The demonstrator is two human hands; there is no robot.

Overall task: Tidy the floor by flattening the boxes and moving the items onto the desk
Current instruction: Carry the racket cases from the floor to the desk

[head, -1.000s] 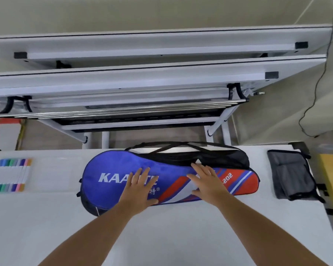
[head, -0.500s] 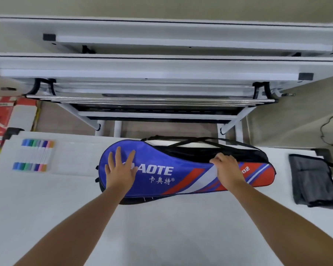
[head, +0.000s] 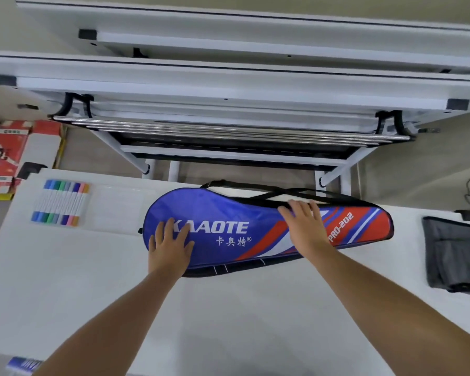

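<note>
- White folding tables [head: 228,85] stand stacked on their sides at the far side, legs and chrome bars facing the camera.
- The white desk [head: 228,321] fills the near half of the view.
- A blue, red and white racket bag [head: 228,213] (lettered KAAOTE) lies flat on the desk near its far edge, with its wide blue end to the left, its narrow red end to the right and its black straps along the far side.
- A folded grey fabric bag [head: 451,256] lies on the desk to the right, well apart from the racket bag.
- A red and white flattened box [head: 8,150] lies on the floor at the far left, beyond the desk corner.
- A clear case of coloured markers [head: 61,203] lies on the desk, left of the racket bag.
- The right hand [head: 304,226] rests palm down on the bag's middle, fingers straight, tips near the straps.
- The left hand [head: 170,246] presses flat on the wide blue end, fingers straight and spread, grasping nothing.
</note>
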